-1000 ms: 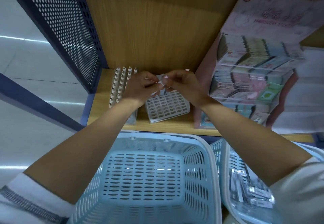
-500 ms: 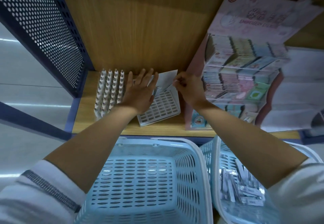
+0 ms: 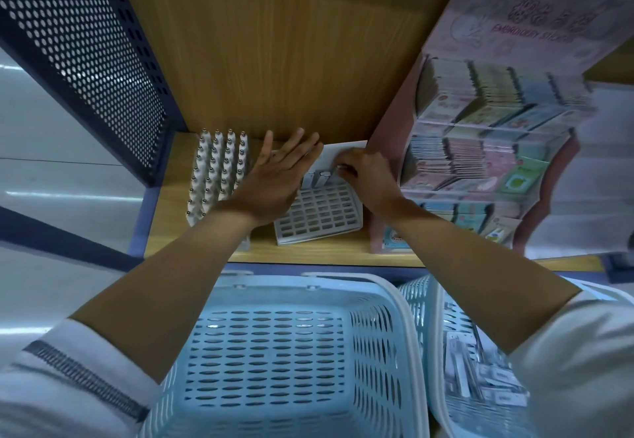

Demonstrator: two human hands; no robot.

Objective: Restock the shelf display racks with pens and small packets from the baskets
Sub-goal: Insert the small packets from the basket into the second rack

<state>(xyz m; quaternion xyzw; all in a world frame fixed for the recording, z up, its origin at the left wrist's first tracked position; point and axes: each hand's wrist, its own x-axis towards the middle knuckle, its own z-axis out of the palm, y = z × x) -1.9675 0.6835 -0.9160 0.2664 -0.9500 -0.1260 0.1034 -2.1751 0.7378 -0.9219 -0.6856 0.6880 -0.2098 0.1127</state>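
A white slotted display rack (image 3: 319,213) lies on the wooden shelf (image 3: 192,232), most of its slots bare. My left hand (image 3: 278,177) lies flat with straight fingers over the rack's left part. My right hand (image 3: 363,171) pinches a small packet (image 3: 338,167) at the rack's top row, where two small packets (image 3: 317,178) stand in slots. Left of the rack stands a block of white pens (image 3: 218,170), tips up. Below the shelf, a light blue basket (image 3: 274,352) shows no goods, and a second basket (image 3: 480,379) on the right holds several small packets.
A pink sticker display stand (image 3: 480,135) full of packets stands right of the rack, close to my right hand. A dark perforated metal side panel (image 3: 89,60) closes the shelf on the left. The wooden back wall (image 3: 274,53) rises behind the rack.
A second ago both hands pinched a packet together above the rack. My left hand has since let go and spread flat over the rack, and my right hand lowered the packet to the top row.
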